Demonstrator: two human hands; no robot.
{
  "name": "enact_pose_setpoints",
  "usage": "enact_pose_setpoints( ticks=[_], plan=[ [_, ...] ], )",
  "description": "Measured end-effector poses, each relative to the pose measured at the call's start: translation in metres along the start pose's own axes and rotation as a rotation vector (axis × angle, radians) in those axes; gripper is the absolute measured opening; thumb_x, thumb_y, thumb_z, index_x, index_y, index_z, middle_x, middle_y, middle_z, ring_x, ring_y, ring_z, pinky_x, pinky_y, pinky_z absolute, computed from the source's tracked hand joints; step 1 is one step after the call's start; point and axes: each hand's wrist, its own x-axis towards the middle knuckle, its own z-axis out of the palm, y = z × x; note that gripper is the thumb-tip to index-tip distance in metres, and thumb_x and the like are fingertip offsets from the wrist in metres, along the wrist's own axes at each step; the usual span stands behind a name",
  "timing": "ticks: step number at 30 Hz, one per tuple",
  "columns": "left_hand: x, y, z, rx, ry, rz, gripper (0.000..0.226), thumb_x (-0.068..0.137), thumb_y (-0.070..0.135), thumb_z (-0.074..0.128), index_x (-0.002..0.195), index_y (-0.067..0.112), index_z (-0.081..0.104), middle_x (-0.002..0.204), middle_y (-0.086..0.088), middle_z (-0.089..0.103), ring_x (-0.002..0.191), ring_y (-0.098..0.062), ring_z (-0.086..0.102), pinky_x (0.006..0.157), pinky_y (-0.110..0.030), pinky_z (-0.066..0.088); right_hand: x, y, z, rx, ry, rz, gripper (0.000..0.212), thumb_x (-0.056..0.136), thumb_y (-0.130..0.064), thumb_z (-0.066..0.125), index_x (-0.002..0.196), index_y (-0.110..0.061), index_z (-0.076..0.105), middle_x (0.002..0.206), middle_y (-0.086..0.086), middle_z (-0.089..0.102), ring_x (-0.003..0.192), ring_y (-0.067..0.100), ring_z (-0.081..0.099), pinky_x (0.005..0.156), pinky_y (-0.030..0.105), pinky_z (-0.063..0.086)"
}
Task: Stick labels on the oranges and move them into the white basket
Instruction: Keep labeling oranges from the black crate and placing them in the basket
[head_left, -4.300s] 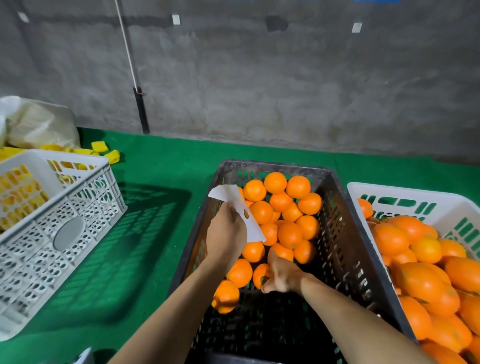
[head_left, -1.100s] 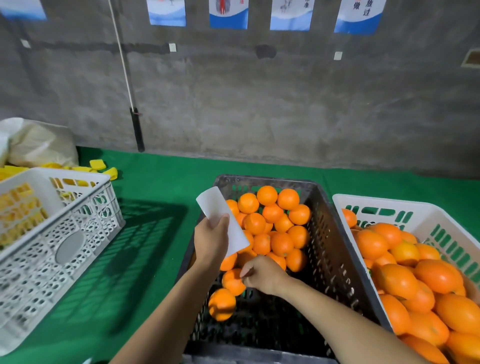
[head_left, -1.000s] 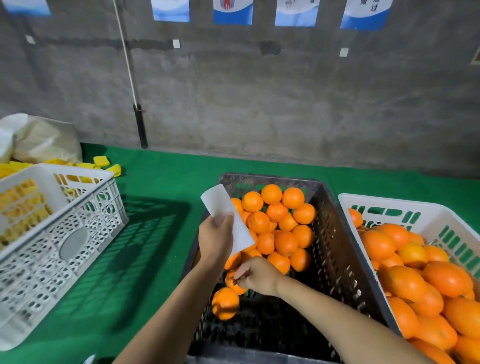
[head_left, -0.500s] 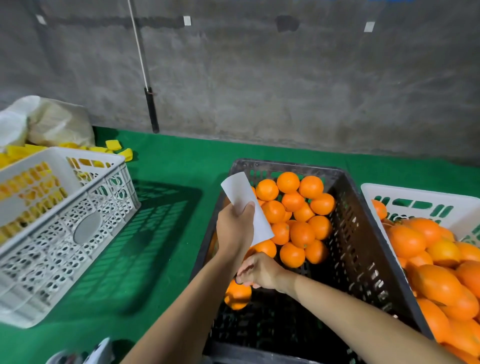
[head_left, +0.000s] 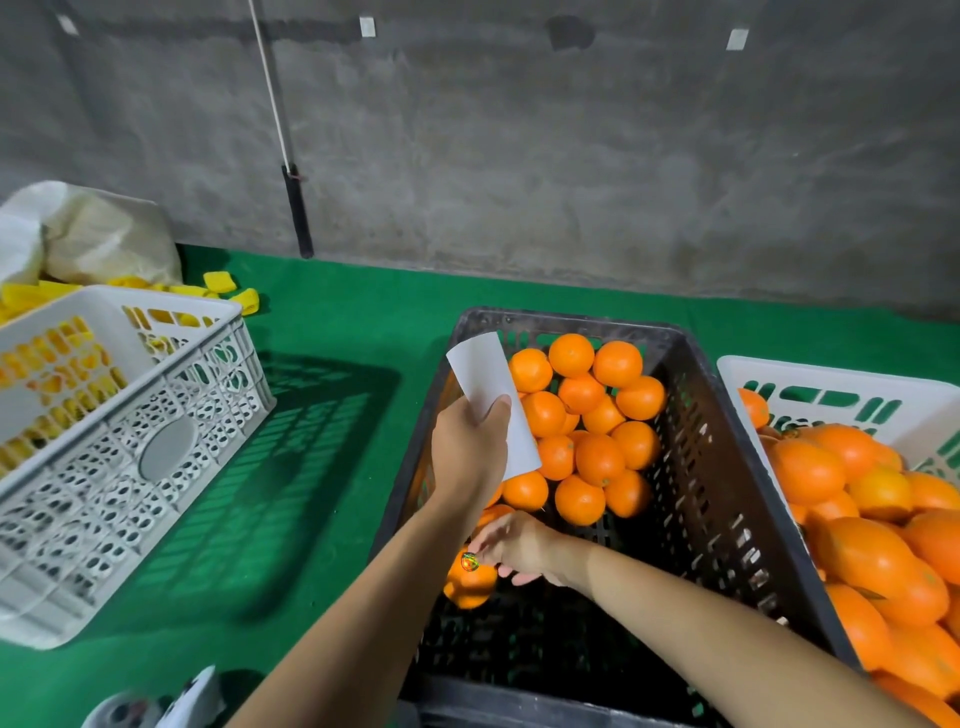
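Note:
Many oranges (head_left: 597, 457) are piled at the far end of a black crate (head_left: 727, 519) in front of me. My left hand (head_left: 470, 447) is over the crate's left side, shut on a white label backing strip (head_left: 488, 384) that sticks up from it. Below it, my right hand (head_left: 514, 551) reaches into the crate with fingers spread. Its fingertips touch a small shiny label (head_left: 469, 562) stuck on one orange (head_left: 470, 587) lying apart near the crate's left wall. A white basket (head_left: 831, 389) at the right is heaped with oranges.
A second white basket (head_left: 130, 415) stands at the left on the green mat (head_left: 322, 467), with yellow pieces and a pale bag (head_left: 98, 234) behind it. A grey concrete wall closes off the back. A white object (head_left: 171, 701) lies at the bottom left edge.
My right hand has slid down and left from the pile's near edge to the lone orange, where a label now shows. My left hand with the strip stays over the crate's left side.

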Motion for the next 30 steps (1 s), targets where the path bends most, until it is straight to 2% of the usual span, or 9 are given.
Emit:
enact_pose_setpoints(
  ticks=[4,8,12,18,20,22,24,27,30],
  plan=[
    [-0.001,0.001,0.001,-0.023,-0.002,0.016,0.038,0.096,0.029,0.061,0.062,0.026,0.044,0.044,0.008,0.045,0.039,0.002,0.045,0.034,-0.01,0.024,0.007,0.006,0.008,-0.127,0.126,-0.164,0.02,0.096,-0.012,0.064,0.115,-0.01,0.073,0.118,0.008,0.069,0.109,0.019,0.064,0.08,0.015,0.046],
    [-0.002,0.001,0.001,-0.025,-0.012,0.037,0.04,0.096,0.027,0.061,0.061,0.027,0.041,0.042,0.013,0.049,0.04,0.005,0.046,0.034,-0.01,0.025,0.008,0.006,0.014,-0.13,0.182,-0.219,0.022,0.093,-0.009,0.064,0.113,-0.008,0.072,0.117,0.009,0.071,0.111,0.02,0.064,0.092,0.022,0.049],
    [-0.003,0.001,0.001,-0.007,-0.025,0.054,0.044,0.096,0.026,0.061,0.059,0.026,0.036,0.042,0.021,0.048,0.039,0.003,0.044,0.035,-0.01,0.026,0.011,0.007,0.016,-0.141,0.184,-0.234,0.024,0.09,-0.015,0.069,0.114,-0.01,0.071,0.11,0.004,0.071,0.104,0.018,0.064,0.084,0.022,0.047],
    [-0.002,0.002,0.004,0.074,-0.021,0.076,0.044,0.096,0.028,0.061,0.06,0.024,0.038,0.048,0.007,0.04,0.04,0.003,0.045,0.035,-0.01,0.027,0.014,0.009,0.012,-0.095,0.169,-0.209,0.019,0.091,-0.016,0.072,0.107,-0.005,0.071,0.092,0.001,0.064,0.086,0.015,0.061,0.086,0.03,0.055],
    [-0.001,0.001,0.005,0.1,-0.029,0.074,0.041,0.097,0.031,0.06,0.062,0.023,0.041,0.053,0.006,0.042,0.041,-0.004,0.045,0.036,-0.011,0.028,0.014,0.009,0.012,-0.094,0.158,-0.181,0.008,0.092,-0.015,0.07,0.092,-0.008,0.067,0.084,0.004,0.062,0.076,0.016,0.059,0.074,0.025,0.054],
    [-0.001,0.0,0.005,0.127,-0.039,0.071,0.038,0.097,0.034,0.06,0.064,0.022,0.045,0.056,0.006,0.046,0.045,-0.006,0.042,0.035,-0.012,0.028,0.014,0.009,0.014,-0.06,0.145,-0.119,0.02,0.095,-0.02,0.067,0.079,-0.014,0.057,0.074,0.005,0.059,0.062,0.015,0.058,0.051,0.015,0.047],
    [0.0,-0.002,0.005,0.147,-0.042,0.071,0.037,0.097,0.035,0.059,0.065,0.021,0.046,0.057,0.006,0.048,0.046,-0.006,0.042,0.037,-0.012,0.024,0.012,0.011,0.015,-0.04,0.122,-0.069,0.023,0.095,-0.026,0.068,0.077,-0.019,0.055,0.075,0.004,0.06,0.058,0.012,0.06,0.041,0.013,0.043],
    [0.0,-0.003,0.006,0.154,-0.05,0.067,0.034,0.097,0.037,0.059,0.068,0.021,0.049,0.059,0.005,0.051,0.048,-0.007,0.045,0.044,-0.018,0.027,0.009,0.01,0.01,-0.087,0.095,-0.104,0.018,0.092,-0.028,0.072,0.095,-0.014,0.061,0.09,0.011,0.065,0.071,0.02,0.064,0.058,0.024,0.055],
    [-0.001,-0.003,0.006,0.166,-0.056,0.065,0.033,0.097,0.038,0.058,0.07,0.02,0.051,0.061,0.005,0.052,0.05,-0.007,0.047,0.045,-0.018,0.027,0.007,0.006,0.003,-0.23,0.017,-0.224,0.043,0.087,-0.022,0.077,0.125,-0.007,0.063,0.115,0.009,0.064,0.097,0.023,0.063,0.092,0.034,0.053]
  ],
)
